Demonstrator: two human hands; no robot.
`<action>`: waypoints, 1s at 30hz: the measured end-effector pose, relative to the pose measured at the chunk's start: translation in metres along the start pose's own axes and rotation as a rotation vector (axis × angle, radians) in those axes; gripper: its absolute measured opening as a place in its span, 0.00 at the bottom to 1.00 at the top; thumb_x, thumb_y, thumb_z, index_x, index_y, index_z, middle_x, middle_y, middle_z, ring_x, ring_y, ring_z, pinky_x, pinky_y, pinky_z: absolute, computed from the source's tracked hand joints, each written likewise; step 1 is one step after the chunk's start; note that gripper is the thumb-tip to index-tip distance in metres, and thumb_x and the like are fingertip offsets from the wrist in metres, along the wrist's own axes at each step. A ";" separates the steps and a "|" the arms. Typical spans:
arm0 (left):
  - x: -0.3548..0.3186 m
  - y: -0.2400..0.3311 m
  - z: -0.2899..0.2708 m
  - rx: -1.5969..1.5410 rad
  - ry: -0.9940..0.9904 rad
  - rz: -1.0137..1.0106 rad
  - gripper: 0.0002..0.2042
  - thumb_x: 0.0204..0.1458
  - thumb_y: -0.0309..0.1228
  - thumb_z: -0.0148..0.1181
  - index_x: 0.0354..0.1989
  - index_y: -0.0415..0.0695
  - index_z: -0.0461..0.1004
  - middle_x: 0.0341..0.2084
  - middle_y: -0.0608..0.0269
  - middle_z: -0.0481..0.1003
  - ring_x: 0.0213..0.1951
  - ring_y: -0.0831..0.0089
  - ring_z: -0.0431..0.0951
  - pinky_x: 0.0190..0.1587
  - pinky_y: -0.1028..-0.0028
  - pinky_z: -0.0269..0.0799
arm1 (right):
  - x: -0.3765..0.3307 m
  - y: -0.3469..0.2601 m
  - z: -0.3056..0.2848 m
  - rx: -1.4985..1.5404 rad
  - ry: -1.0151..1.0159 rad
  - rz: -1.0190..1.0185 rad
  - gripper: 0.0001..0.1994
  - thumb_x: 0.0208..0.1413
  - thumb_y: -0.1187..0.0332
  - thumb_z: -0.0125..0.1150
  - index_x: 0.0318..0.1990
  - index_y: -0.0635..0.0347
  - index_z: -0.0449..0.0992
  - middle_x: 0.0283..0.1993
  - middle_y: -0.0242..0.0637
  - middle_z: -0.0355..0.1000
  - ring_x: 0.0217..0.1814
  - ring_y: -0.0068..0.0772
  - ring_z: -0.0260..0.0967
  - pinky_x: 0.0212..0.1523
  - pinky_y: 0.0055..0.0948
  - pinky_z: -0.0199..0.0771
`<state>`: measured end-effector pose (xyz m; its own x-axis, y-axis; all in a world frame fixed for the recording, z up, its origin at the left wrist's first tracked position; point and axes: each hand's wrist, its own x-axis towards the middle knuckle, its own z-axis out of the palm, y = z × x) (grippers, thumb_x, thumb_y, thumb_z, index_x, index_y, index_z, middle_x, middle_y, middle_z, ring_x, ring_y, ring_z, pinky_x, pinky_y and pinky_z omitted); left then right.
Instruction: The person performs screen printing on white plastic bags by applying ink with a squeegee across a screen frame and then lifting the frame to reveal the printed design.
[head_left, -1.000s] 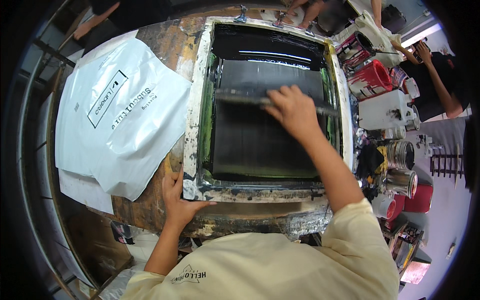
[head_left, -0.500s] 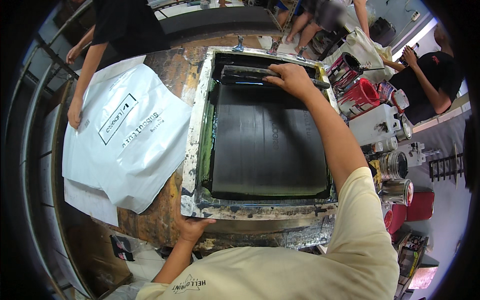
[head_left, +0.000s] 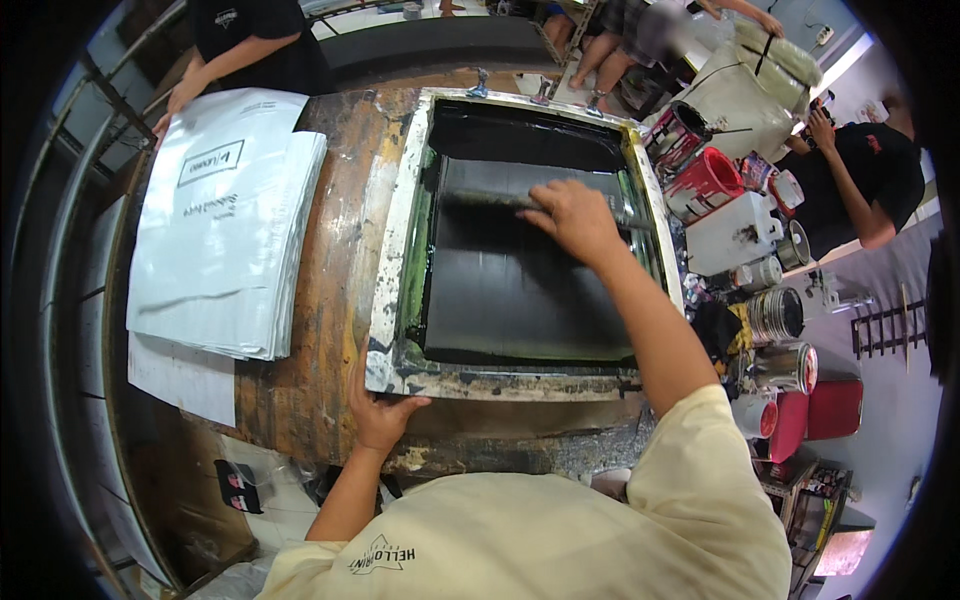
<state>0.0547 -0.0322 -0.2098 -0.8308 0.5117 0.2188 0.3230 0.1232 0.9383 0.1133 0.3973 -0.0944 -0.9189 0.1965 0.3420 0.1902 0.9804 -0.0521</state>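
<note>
A screen-printing frame (head_left: 400,240) with a black, ink-covered mesh (head_left: 520,290) lies flat on a worn wooden table. My right hand (head_left: 572,220) grips a long squeegee (head_left: 480,198) laid across the mesh, a little below its far end. Thick black ink pools behind the blade at the far end (head_left: 520,135). My left hand (head_left: 378,410) clamps the near left corner of the frame, thumb on top.
A stack of white printed bags (head_left: 225,215) lies left of the frame, with another person's hand (head_left: 185,95) at its far corner. Ink cans and tubs (head_left: 740,230) crowd the right side. People stand at the far and right edges.
The squeegee went from mid-mesh up to the far end, then came back a short way toward me. My left hand stayed on the frame's near edge.
</note>
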 end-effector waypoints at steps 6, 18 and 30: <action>0.002 -0.008 0.004 -0.112 -0.006 -0.031 0.57 0.38 0.49 0.90 0.75 0.33 0.66 0.61 0.49 0.75 0.60 0.56 0.77 0.63 0.59 0.73 | -0.097 -0.109 -0.062 -0.001 -0.135 0.089 0.17 0.62 0.51 0.71 0.43 0.54 0.77 0.40 0.39 0.76 0.44 0.49 0.78 0.41 0.48 0.80; 0.072 0.136 -0.001 -0.385 0.085 0.121 0.44 0.58 0.35 0.81 0.77 0.32 0.60 0.60 0.54 0.76 0.59 0.67 0.77 0.66 0.66 0.70 | -0.086 -0.168 -0.188 -0.181 0.237 0.070 0.13 0.63 0.58 0.66 0.45 0.58 0.77 0.40 0.41 0.73 0.47 0.50 0.73 0.54 0.52 0.68; -0.007 0.073 0.039 1.042 -0.494 0.074 0.59 0.61 0.79 0.42 0.84 0.35 0.47 0.83 0.29 0.40 0.85 0.36 0.31 0.72 0.21 0.11 | -0.003 -0.125 -0.236 -0.262 0.426 0.022 0.17 0.66 0.54 0.59 0.47 0.60 0.81 0.38 0.44 0.78 0.42 0.53 0.75 0.50 0.45 0.66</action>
<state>0.1016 0.0062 -0.1536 -0.6007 0.7955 -0.0797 0.7719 0.6031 0.2011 0.1740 0.2706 0.1326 -0.7012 0.1392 0.6993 0.3385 0.9282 0.1546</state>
